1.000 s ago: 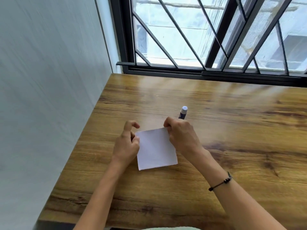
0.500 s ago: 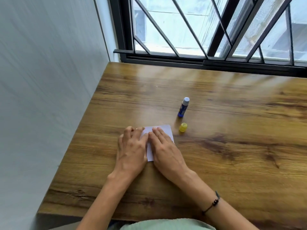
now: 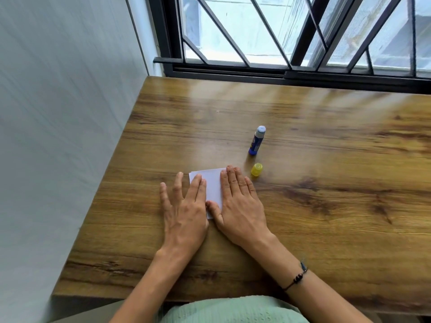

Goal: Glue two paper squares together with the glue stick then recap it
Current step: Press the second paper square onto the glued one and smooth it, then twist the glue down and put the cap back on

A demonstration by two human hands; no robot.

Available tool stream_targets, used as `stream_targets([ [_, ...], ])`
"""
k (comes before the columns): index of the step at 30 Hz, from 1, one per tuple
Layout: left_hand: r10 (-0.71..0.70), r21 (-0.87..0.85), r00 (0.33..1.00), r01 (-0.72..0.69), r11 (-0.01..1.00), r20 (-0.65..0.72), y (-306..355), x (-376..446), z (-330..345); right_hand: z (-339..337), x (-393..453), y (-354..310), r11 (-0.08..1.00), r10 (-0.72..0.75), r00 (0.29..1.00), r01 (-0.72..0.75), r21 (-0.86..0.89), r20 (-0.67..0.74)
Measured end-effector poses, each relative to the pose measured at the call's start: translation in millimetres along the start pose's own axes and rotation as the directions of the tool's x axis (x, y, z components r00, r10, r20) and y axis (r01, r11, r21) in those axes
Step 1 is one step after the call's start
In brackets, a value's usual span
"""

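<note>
Both hands flat, left hand and right hand pressing the thin, floppy paper squares down, fingers straight, gripping nothing; light uncapped glue stick looks easiest pinched round its barrel.

Left hand and right hand press flat on paper squares on the counter; uncapped glue stick and yellow cap at two o'clock.

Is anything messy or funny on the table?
The glue stick stands open; its yellow cap sits apart on the table. The top paper looks slightly askew.
</note>
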State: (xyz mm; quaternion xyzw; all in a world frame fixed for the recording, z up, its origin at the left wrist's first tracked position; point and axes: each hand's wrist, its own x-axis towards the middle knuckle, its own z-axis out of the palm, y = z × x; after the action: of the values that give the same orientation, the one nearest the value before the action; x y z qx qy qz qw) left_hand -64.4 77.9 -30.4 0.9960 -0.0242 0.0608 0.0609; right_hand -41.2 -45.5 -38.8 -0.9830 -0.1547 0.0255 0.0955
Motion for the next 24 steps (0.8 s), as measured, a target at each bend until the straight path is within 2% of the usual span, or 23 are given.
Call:
stream_targets([
  [6, -0.020, 0.027, 0.998, 0.018, 0.999, 0.064, 0.8, -0.2, 3.2, -1.4, -17.9, 8.0, 0.999, 0.035, 0.999, -0.035, -0.015, 0.004],
  [8, -0.021, 0.049, 0.997, 0.018, 0.999, 0.070, 1.3, 1.0, 3.5, -4.2, -26.7, 14.2, 1.000, 0.007, 1.000, -0.007, -0.016, 0.001],
  [11, -0.020, 0.044, 0.998, 0.017, 0.999, 0.064, 3.3, 7.3, -1.5, -14.3, -37.2, 23.8, 0.992, -0.043, 0.994, 0.055, 0.118, -0.102],
  [15, -0.043, -0.203, 0.995, 0.025, 0.979, -0.086, 8.0, 23.2, -9.5, -26.1, -42.5, 40.6, 0.917, 0.135, 0.925, 0.020, 0.399, -0.356],
  [17, -0.029, -0.404, 0.987, -0.037, 0.914, -0.158, 19.7, 36.5, -13.4, -31.0, -39.1, 47.0, 0.867, 0.239, 0.893, -0.020, 0.498, -0.382],
  [20, -0.019, -0.643, 0.997, -0.032, 0.765, -0.072, 43.0, 67.7, -16.4, -36.1, -29.4, 54.2, 0.812, 0.328, 0.863, -0.050, 0.581, -0.384],
  [22, -0.020, -0.720, 1.000, 0.004, 0.694, -0.014, 57.0, 88.9, -15.9, -40.9, -24.5, 56.6, 0.783, 0.351, 0.847, -0.031, 0.621, -0.400],
  [24, -0.020, -0.738, 1.000, 0.002, 0.675, -0.015, 68.0, 102.5, -13.0, -46.8, -21.1, 56.3, 0.761, 0.364, 0.837, -0.015, 0.649, -0.408],
])
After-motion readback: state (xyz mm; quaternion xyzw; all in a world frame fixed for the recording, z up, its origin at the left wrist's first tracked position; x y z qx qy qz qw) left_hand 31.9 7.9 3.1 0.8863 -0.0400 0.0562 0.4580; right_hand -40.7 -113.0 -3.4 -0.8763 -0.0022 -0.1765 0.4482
